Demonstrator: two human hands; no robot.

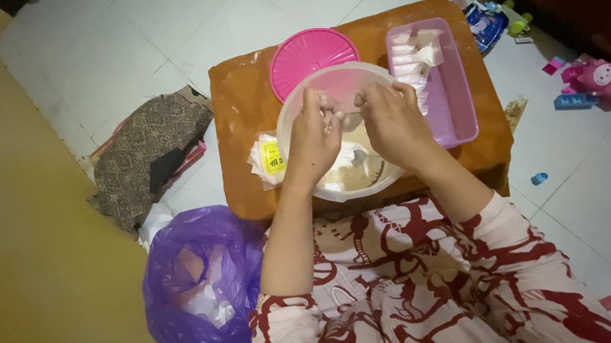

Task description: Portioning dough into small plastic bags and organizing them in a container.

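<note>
Translucent round plastic bowl (292, 116) on brown table (238, 103); left hand (313, 136), right hand (391, 121) pinching small white packet (348, 111) above it.

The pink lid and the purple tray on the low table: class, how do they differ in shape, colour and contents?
The pink lid is round; the purple tray is a long rectangle. The lid is bright pink and ribbed; the tray is pale purple and smooth. The lid lies bare, partly hidden by the clear bowl; the tray holds small white packets. Both rest on the brown table.
</note>
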